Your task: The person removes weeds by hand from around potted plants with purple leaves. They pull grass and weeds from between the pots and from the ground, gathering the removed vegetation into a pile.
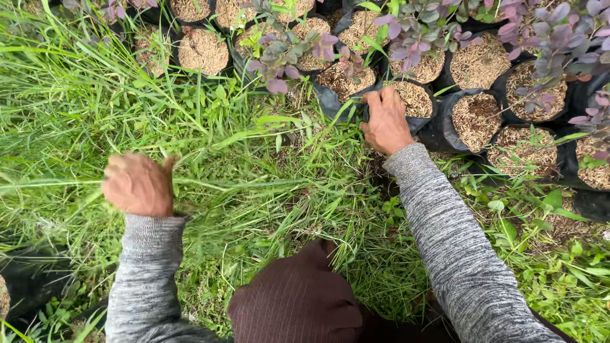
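Overgrown ground [241,190] of long green grass fills the near and left part of the view, with rows of black nursery bags along its far edge. The left hand [138,185] is closed in a fist around a bunch of long grass blades [57,183], drawn taut toward the left edge, apparently to pull them free. The right hand [386,121] curls its fingers over the rim of one black grow bag [416,101], seemingly to steady it while grass presses against it. That bag sits in the front row, touching its neighbours. Purple-leaved seedlings [413,28] crowd the far right corner, leaving little room; the grass side lies open.
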